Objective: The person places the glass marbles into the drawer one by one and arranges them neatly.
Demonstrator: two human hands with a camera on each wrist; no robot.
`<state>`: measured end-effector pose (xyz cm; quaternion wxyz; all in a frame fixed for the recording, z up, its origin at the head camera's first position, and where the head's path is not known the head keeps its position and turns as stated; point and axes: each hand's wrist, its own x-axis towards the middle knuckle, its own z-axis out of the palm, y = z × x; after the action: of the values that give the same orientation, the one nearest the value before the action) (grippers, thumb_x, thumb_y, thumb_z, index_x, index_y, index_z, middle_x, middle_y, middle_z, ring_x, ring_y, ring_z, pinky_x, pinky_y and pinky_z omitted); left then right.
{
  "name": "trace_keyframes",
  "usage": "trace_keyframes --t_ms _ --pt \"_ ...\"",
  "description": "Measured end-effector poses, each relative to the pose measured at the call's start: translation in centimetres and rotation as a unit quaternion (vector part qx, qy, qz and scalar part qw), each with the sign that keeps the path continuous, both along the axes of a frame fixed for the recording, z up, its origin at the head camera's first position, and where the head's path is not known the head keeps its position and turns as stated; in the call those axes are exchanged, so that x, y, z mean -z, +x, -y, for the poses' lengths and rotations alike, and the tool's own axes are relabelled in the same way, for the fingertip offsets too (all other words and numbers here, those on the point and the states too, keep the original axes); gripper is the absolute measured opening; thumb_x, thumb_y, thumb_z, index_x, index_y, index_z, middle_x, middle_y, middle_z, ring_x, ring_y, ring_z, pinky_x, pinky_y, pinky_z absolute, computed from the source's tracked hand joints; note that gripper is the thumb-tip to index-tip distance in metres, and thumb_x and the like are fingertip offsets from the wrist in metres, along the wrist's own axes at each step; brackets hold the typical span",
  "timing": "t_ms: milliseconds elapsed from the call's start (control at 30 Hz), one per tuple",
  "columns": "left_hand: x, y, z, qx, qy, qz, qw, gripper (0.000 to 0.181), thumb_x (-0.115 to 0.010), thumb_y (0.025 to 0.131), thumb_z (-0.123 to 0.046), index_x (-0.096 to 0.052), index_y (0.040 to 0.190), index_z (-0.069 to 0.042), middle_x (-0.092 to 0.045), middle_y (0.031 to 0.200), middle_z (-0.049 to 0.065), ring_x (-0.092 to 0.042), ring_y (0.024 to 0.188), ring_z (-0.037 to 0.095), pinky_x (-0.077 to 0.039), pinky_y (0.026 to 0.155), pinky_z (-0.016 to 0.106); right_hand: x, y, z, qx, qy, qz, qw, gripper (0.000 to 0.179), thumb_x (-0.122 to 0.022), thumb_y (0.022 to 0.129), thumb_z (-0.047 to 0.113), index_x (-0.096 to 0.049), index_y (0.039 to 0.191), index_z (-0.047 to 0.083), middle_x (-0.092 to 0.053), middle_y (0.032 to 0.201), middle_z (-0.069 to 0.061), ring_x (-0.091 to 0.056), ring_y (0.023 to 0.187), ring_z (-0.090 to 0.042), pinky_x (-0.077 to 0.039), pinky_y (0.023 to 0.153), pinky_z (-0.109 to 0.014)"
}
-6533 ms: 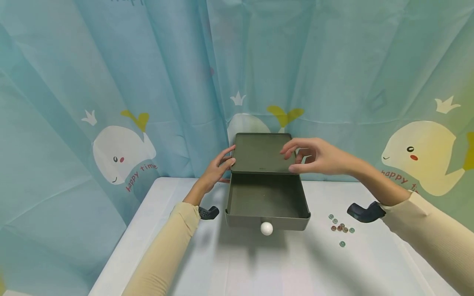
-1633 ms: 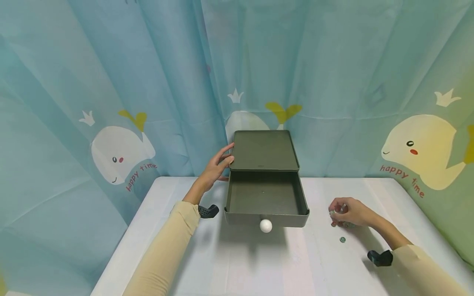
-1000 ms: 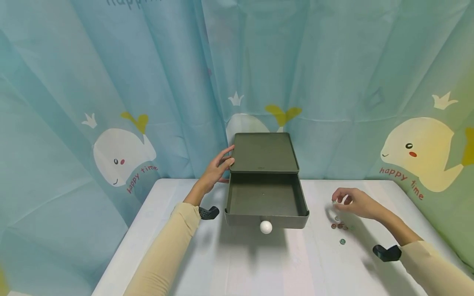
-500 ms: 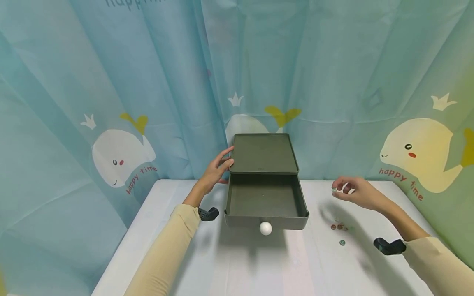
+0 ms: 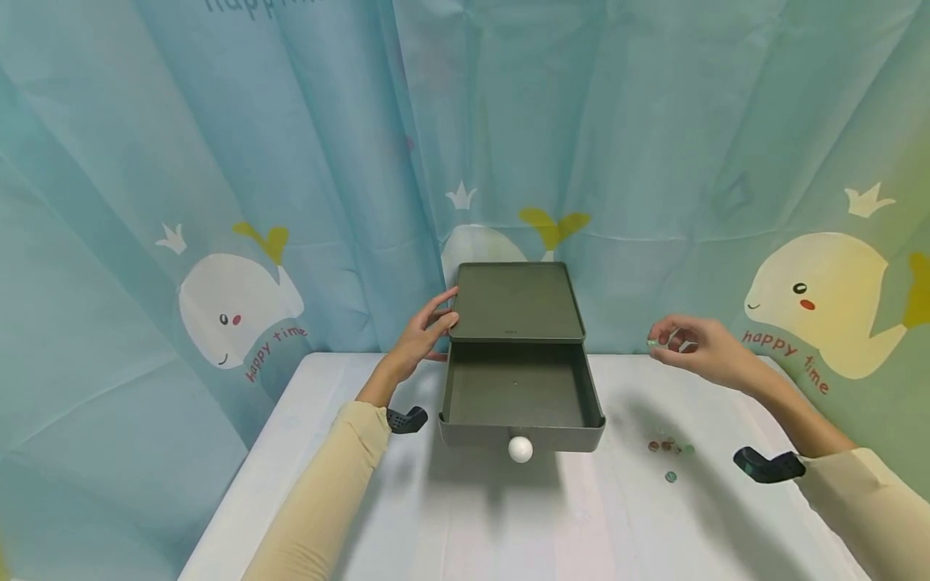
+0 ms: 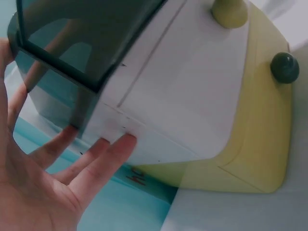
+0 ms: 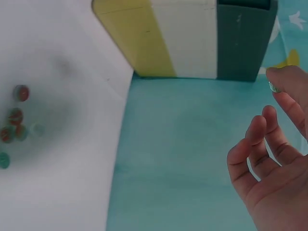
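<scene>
A stacked drawer unit (image 5: 519,300) stands on the table with its dark green top drawer (image 5: 483,436) pulled out; that drawer has a white round knob (image 5: 520,449). My left hand (image 5: 414,343) rests against the unit's left side, fingers spread and fairly straight, touching the green and white tiers in the left wrist view. To the right of the unit, my right hand (image 5: 708,353) is raised above the table. Its thumb and index finger pinch a small clear-green glass marble (image 7: 273,87). Several loose marbles, reddish (image 5: 654,445) and green (image 5: 671,477), lie on the table below it.
The white tabletop (image 5: 508,532) runs back to a blue-green curtain (image 5: 654,121) printed with whales. In the wrist views the unit also shows a white tier (image 6: 178,72) and a yellow tier (image 6: 264,120) with a dark knob (image 6: 285,68).
My right hand went from beside the open drawer down to the marbles, pinched one and rose with it. My left hand stays at the unit's side; the drawer remains pulled out.
</scene>
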<state>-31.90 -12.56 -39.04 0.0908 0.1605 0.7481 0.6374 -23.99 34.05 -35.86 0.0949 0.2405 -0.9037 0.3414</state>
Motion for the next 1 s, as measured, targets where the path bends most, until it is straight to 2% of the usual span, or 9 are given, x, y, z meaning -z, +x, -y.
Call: trace_keyframes --t_ms 167,400,600,900,1000 --pt "-0.6 0.1 0.2 0.017 0.000 -0.005 0.9998 0.059 -0.057 0.104 -0.038 -0.038 0.160 -0.037 -0.038 0.160 0.015 -0.045 0.135 0.043 -0.058 0.087 0.058 -1.5 0.1 0.6 -0.015 -0.011 -0.018 0.9997 0.012 -0.075 0.093 0.005 -0.070 0.101 0.014 -0.065 0.088 -0.001 -0.060 0.074 -0.012 -0.047 0.057 -0.026" --pt "-1.4 0.3 0.4 0.028 0.012 0.008 0.9995 0.061 -0.060 0.103 -0.033 -0.039 0.160 -0.033 -0.044 0.156 0.018 -0.049 0.135 0.044 -0.057 0.090 0.058 -3.1 0.1 1.3 -0.017 -0.010 -0.029 0.9994 0.010 -0.075 0.093 0.005 -0.070 0.100 0.012 -0.066 0.089 -0.001 -0.059 0.076 -0.012 -0.048 0.060 -0.025" --pt "-1.8 0.5 0.5 0.030 0.024 0.020 0.9991 0.064 -0.062 0.100 -0.029 -0.040 0.160 -0.030 -0.046 0.155 0.020 -0.049 0.135 0.043 -0.056 0.091 0.058 -3.8 -0.3 1.7 -0.024 -0.010 -0.032 0.9991 0.015 -0.077 0.090 0.001 -0.070 0.100 0.010 -0.065 0.088 -0.001 -0.059 0.074 -0.011 -0.048 0.061 -0.023" --pt "-2.1 0.6 0.5 0.035 0.023 0.031 0.9986 0.062 -0.062 0.103 -0.024 -0.039 0.161 -0.030 -0.043 0.157 0.020 -0.044 0.138 0.044 -0.054 0.094 0.060 -4.8 -0.5 2.2 -0.038 -0.017 -0.023 0.9989 0.018 -0.078 0.088 -0.001 -0.071 0.101 0.010 -0.064 0.087 -0.003 -0.059 0.074 -0.012 -0.046 0.056 -0.024" --pt "-2.0 0.5 0.5 0.039 0.025 0.033 0.9984 0.062 -0.062 0.103 -0.023 -0.038 0.161 -0.029 -0.041 0.158 0.020 -0.043 0.139 0.044 -0.054 0.094 0.059 -5.3 -0.5 2.5 -0.044 -0.020 -0.022 0.9986 0.017 -0.078 0.089 0.000 -0.071 0.101 0.010 -0.065 0.087 -0.003 -0.059 0.074 -0.012 -0.047 0.058 -0.024"
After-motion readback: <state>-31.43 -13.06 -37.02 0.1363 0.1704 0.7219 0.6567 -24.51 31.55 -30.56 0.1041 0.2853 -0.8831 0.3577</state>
